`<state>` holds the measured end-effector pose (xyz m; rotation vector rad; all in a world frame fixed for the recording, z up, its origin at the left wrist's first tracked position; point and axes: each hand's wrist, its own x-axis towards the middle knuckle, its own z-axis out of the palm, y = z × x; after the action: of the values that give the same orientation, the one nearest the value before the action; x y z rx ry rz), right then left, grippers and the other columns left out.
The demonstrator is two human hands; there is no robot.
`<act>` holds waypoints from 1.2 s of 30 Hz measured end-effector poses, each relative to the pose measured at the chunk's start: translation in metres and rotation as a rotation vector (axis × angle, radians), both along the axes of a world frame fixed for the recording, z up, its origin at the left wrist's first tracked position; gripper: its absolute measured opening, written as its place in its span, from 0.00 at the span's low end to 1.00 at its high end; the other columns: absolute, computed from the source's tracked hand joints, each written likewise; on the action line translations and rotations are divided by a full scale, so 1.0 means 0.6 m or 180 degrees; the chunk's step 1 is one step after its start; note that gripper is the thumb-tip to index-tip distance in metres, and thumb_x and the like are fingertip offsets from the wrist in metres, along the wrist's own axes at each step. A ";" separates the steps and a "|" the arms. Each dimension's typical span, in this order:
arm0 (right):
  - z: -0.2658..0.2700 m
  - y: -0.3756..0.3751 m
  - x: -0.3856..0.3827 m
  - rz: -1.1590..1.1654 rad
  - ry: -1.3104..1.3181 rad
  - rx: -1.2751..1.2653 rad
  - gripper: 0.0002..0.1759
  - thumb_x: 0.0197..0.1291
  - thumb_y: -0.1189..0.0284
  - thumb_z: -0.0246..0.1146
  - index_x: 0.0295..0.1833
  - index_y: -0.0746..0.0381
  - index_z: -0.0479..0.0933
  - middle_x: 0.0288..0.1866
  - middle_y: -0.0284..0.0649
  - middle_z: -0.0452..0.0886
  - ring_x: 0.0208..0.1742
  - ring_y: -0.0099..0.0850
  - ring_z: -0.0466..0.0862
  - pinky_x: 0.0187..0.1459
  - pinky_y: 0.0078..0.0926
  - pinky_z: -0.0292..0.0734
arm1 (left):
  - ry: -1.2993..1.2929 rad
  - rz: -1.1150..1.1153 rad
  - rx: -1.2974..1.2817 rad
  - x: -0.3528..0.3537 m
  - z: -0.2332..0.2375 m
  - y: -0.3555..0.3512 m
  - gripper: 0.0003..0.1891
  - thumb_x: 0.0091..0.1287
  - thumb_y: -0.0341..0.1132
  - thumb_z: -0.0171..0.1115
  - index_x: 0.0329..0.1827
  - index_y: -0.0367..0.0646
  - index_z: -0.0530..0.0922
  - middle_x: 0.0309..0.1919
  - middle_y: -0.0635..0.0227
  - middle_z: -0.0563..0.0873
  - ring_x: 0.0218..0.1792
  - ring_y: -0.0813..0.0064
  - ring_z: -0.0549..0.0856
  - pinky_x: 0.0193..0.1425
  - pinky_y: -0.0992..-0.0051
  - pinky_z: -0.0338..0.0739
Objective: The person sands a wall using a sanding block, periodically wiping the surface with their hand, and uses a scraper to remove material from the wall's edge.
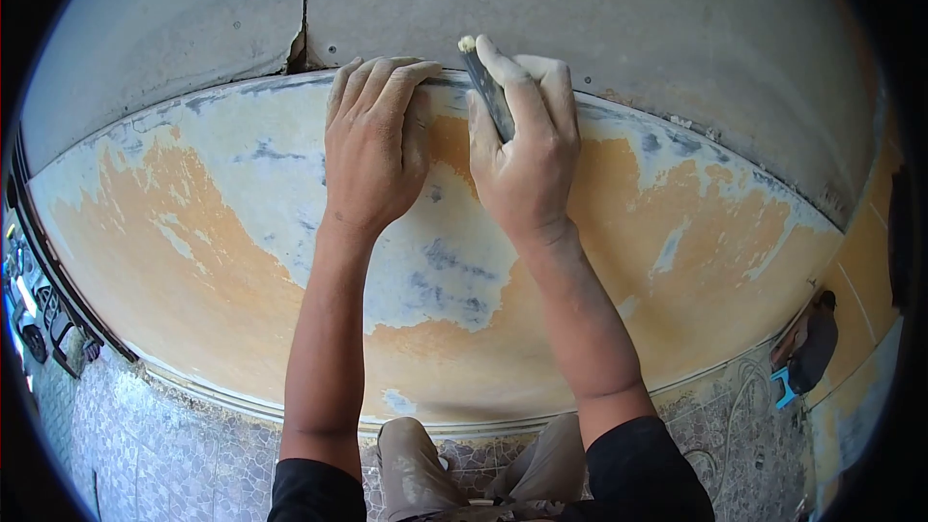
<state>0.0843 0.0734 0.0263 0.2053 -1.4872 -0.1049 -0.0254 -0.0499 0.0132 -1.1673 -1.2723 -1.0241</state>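
A large curved panel [242, 261] with patchy orange, white and grey-blue areas spans the view. Against its upper edge rests my left hand [377, 140], dusty, fingers together and bent over the rim, with no object visible in it. My right hand [527, 135], also dusty, grips a dark narrow block [486, 87] with a pale, rough tip, tilted up and left near the same edge. Thumb and fingers lie on either side of the block. Its lower end is hidden in the palm.
Beyond the edge is a grey surface [580, 0] with a dark vertical gap at left. A person [814, 343] sits on a blue stool [785, 389] at the right. Patterned paving [184, 445] lies below. Assorted objects, including a wheel [35, 341], stand at far left.
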 end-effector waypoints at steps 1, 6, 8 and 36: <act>-0.005 0.001 0.002 0.0005 -0.0027 0.0009 0.26 0.68 0.81 0.75 0.71 0.59 0.87 0.43 0.33 0.85 0.42 0.34 0.83 0.51 0.32 0.84 | -0.0019 -0.0037 -0.0061 -0.002 0.001 -0.004 0.17 0.72 0.22 0.60 0.61 0.42 0.85 0.56 0.61 0.90 0.63 0.52 0.84 0.79 0.53 0.73; -0.156 0.038 0.030 -0.0015 0.0072 0.0103 0.27 0.68 0.83 0.73 0.72 0.59 0.87 0.45 0.35 0.86 0.43 0.33 0.85 0.49 0.31 0.83 | 0.0324 0.0548 0.0103 -0.042 -0.007 -0.030 0.14 0.81 0.30 0.60 0.64 0.42 0.86 0.59 0.60 0.90 0.63 0.53 0.85 0.78 0.53 0.72; -0.161 0.034 0.029 0.0029 0.0053 0.0093 0.27 0.68 0.84 0.73 0.71 0.59 0.87 0.46 0.35 0.86 0.43 0.33 0.85 0.49 0.31 0.82 | 0.0308 0.0565 0.0095 -0.047 -0.005 -0.030 0.14 0.81 0.32 0.60 0.64 0.43 0.86 0.59 0.60 0.90 0.64 0.53 0.85 0.80 0.52 0.71; -0.137 -0.007 -0.001 0.0174 -0.0230 -0.0032 0.31 0.65 0.86 0.72 0.72 0.54 0.89 0.47 0.35 0.81 0.44 0.36 0.81 0.48 0.34 0.82 | -0.0002 0.0277 0.0018 -0.033 -0.003 -0.040 0.17 0.76 0.25 0.59 0.65 0.41 0.86 0.60 0.59 0.90 0.66 0.52 0.85 0.81 0.53 0.72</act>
<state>0.0838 0.0695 -0.0558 0.2436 -1.5526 -0.0463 -0.0450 -0.0740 0.0112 -1.0978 -1.3085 -0.9636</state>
